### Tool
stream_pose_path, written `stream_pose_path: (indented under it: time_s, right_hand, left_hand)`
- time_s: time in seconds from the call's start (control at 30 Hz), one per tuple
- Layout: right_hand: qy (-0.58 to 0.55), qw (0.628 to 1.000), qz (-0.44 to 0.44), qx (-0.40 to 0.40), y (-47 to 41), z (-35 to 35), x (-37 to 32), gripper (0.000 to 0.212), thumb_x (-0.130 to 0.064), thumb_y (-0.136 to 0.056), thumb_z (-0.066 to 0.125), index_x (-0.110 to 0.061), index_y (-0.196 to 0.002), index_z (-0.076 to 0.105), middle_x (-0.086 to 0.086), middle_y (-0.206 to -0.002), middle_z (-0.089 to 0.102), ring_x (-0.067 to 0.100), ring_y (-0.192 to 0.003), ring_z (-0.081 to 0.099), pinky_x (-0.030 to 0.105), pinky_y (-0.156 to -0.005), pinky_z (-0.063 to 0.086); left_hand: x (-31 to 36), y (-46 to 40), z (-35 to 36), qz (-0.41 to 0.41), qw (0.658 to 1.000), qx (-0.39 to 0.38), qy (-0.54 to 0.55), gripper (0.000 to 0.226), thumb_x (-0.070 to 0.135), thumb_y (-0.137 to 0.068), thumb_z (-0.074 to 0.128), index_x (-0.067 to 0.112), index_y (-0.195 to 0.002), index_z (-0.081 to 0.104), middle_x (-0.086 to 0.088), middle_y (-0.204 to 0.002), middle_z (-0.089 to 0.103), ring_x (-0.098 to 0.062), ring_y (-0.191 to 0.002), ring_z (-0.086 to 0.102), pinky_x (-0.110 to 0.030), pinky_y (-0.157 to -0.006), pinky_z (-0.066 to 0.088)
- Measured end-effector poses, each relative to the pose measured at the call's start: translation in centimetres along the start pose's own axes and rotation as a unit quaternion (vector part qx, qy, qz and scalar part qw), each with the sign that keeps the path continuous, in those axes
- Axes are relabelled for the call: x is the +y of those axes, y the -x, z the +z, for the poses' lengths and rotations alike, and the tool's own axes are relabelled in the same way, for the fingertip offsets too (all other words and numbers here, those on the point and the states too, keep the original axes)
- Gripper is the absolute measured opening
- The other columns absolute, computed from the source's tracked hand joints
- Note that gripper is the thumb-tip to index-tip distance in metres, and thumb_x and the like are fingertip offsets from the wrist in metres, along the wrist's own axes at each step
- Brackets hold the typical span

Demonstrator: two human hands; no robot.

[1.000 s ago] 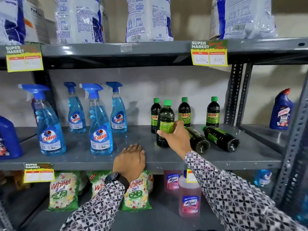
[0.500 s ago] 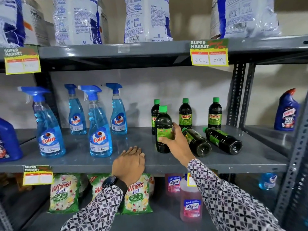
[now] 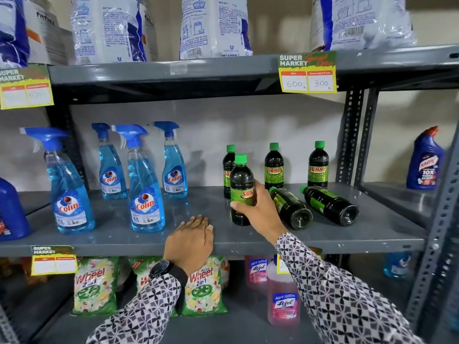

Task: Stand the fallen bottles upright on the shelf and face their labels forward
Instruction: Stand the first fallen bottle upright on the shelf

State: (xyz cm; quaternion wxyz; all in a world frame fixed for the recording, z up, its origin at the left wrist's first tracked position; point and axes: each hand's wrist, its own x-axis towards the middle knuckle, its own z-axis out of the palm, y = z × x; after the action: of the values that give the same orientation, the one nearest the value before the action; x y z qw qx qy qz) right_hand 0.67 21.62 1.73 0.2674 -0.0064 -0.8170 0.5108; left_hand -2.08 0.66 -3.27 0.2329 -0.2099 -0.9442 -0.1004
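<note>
The right hand (image 3: 260,214) is clamped round the lower body of an upright dark bottle (image 3: 242,187) with a green cap, its base on the grey shelf (image 3: 248,242) and its label partly facing out. The left hand (image 3: 190,240) lies flat and open on the shelf's front edge, just left of that bottle, holding nothing.

Just right of the held bottle two like bottles lie fallen: the near one (image 3: 290,207) almost touches the right wrist, and the far one (image 3: 330,204) lies beside it, both with bases toward the front edge and caps toward the back. Behind the held bottle three more stand upright along the wall: one (image 3: 228,170) partly hidden by it, one (image 3: 274,167) behind the near fallen bottle, one (image 3: 318,165) further right, near the upright post (image 3: 349,135).

Left of the held bottle, past a bare strip of shelf, stand four blue spray bottles (image 3: 146,192). The fallen bottles fill the room to its right; bare shelf lies between them and the right edge.
</note>
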Motion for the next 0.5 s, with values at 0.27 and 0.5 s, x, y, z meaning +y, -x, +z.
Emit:
stream_pose_path:
  time_s: [0.27,0.5]
  right_hand:
    - [-0.020,1.000,0.002,-0.016,0.03,-0.06,-0.06,0.086,-0.031,-0.074,0.093,-0.033,-0.147,0.050,-0.005,-0.136,0.061,0.013,-0.127,0.061,0.040,-0.116,0.048]
    - [-0.074,0.996,0.019,-0.046,-0.66,-0.23,0.81,0.089,-0.026,-0.078,0.085,-0.034,-0.156,0.044,-0.007,-0.140,0.065,0.010,-0.127,0.064,0.047,-0.119,0.046]
  left_hand:
    - [0.09,0.06,-0.17,0.002,1.000,-0.003,-0.003,0.073,0.047,-0.097,0.009,0.018,-0.147,0.053,-0.002,-0.155,0.052,-0.016,-0.147,0.045,-0.035,-0.124,0.029]
    - [0.13,0.04,-0.18,0.000,1.000,-0.006,-0.004,0.069,0.045,-0.099,0.012,0.018,-0.146,0.054,-0.002,-0.155,0.052,-0.016,-0.146,0.045,-0.035,-0.123,0.029]
